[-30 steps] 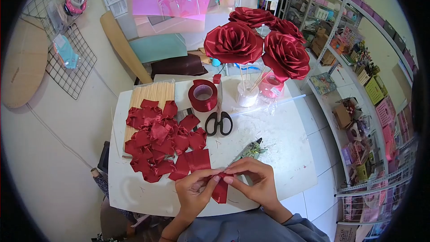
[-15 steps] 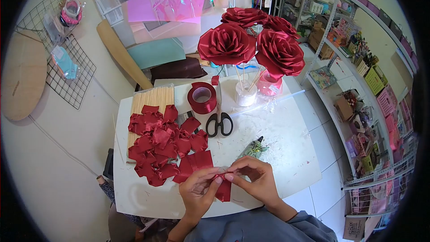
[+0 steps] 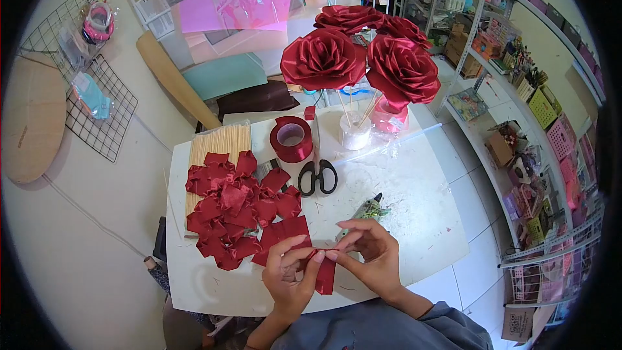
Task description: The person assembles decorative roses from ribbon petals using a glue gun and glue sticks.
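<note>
Near the table's front edge, my left hand [image 3: 289,279] and my right hand [image 3: 370,256] pinch the top edge of a small red ribbon piece [image 3: 325,279] between thumbs and fingers. The rest of the piece hangs down between the hands. Flat red ribbon pieces [image 3: 285,230] lie just behind my left hand. Further left is a pile of folded red petals [image 3: 230,204], partly on a bundle of wooden sticks [image 3: 220,142]. Black-handled scissors [image 3: 317,178] and a red ribbon roll [image 3: 291,139] lie behind.
A glue gun [image 3: 370,209] lies beyond my right hand. Large red ribbon roses [image 3: 324,59] stand on sticks in a white holder [image 3: 354,133] at the table's back. Shelves [image 3: 499,175] with baskets line the right side.
The fingers of both hands have spread a little, and the top edge of the red piece looks straighter between them. The camera view has shifted slightly.
</note>
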A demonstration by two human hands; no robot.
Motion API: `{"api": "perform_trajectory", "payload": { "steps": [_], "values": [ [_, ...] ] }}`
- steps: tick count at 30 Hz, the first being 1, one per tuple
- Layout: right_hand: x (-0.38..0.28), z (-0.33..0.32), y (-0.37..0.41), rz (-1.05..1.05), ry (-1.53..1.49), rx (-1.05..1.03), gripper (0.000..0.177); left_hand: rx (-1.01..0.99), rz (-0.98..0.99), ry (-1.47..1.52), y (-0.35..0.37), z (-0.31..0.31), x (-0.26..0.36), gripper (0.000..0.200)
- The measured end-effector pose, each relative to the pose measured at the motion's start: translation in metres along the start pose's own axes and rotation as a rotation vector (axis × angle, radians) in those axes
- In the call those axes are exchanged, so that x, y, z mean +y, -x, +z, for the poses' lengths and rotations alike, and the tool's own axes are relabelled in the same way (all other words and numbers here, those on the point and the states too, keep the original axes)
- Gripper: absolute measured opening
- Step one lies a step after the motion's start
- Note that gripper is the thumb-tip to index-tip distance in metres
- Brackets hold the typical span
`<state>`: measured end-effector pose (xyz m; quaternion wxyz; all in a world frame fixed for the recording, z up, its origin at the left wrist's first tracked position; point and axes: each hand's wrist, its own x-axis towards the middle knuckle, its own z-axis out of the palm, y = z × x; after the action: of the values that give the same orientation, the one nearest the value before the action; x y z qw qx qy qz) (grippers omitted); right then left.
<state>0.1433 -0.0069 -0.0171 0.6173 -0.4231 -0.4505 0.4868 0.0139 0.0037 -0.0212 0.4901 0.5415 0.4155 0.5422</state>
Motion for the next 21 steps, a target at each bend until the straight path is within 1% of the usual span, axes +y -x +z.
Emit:
{"api": "perform_trajectory", "payload": {
  "steps": [1, 2, 3, 5, 6, 9, 12, 13, 15, 16, 17, 18, 19, 20, 21],
  "values": [
    [0.0, 0.001, 0.0, 0.001, -0.003, 0.004, 0.038, 0.014, 0.069, -0.073, 0.001, -0.001, -0.005, 0.036],
    [0.0, 0.002, 0.0, 0.005, -0.013, 0.016, 0.042, 0.028, 0.139, -0.145, 0.002, -0.001, -0.01, 0.038],
    [0.0, 0.003, 0.001, 0.008, -0.023, 0.028, 0.046, 0.024, 0.138, -0.147, 0.003, 0.0, -0.012, 0.038],
    [0.003, 0.003, 0.001, -0.019, -0.014, 0.03, 0.047, 0.056, 0.307, -0.298, 0.003, 0.001, -0.015, 0.04],
    [0.004, 0.003, 0.001, -0.045, -0.003, 0.028, 0.048, 0.054, 0.307, -0.3, 0.004, 0.001, -0.017, 0.04],
    [0.007, 0.005, 0.003, -0.049, -0.041, 0.07, 0.05, 0.058, 0.304, -0.266, 0.004, 0.0, -0.02, 0.04],
    [0.006, 0.006, 0.002, -0.043, -0.031, 0.064, 0.052, 0.048, 0.32, -0.27, 0.004, -0.001, -0.02, 0.039],
    [0.006, 0.006, 0.002, -0.045, -0.031, 0.065, 0.052, 0.063, 0.291, -0.228, 0.004, -0.001, -0.02, 0.039],
    [0.007, 0.003, 0.001, -0.009, -0.101, -0.028, 0.046, 0.074, 0.263, -0.187, 0.003, -0.001, -0.018, 0.039],
    [0.004, 0.002, -0.001, -0.012, -0.101, -0.027, 0.046, 0.093, 0.219, -0.156, 0.003, -0.002, -0.015, 0.04],
    [-0.001, 0.0, -0.002, 0.068, -0.162, -0.047, 0.04, 0.112, 0.174, -0.126, 0.003, -0.002, -0.012, 0.041],
    [-0.003, -0.001, -0.002, 0.147, -0.222, -0.068, 0.033, 0.112, 0.176, -0.126, 0.002, -0.005, -0.013, 0.041],
    [-0.002, -0.003, -0.003, 0.145, -0.223, -0.068, 0.033, 0.097, 0.216, -0.197, 0.001, -0.008, -0.015, 0.043],
    [0.001, -0.005, -0.003, 0.115, -0.103, -0.132, 0.025, 0.083, 0.256, -0.268, 0.001, -0.01, -0.016, 0.044],
    [0.002, -0.006, -0.004, 0.085, 0.017, -0.195, 0.019, 0.081, 0.258, -0.268, 0.001, -0.01, -0.014, 0.044]
  ]
}}
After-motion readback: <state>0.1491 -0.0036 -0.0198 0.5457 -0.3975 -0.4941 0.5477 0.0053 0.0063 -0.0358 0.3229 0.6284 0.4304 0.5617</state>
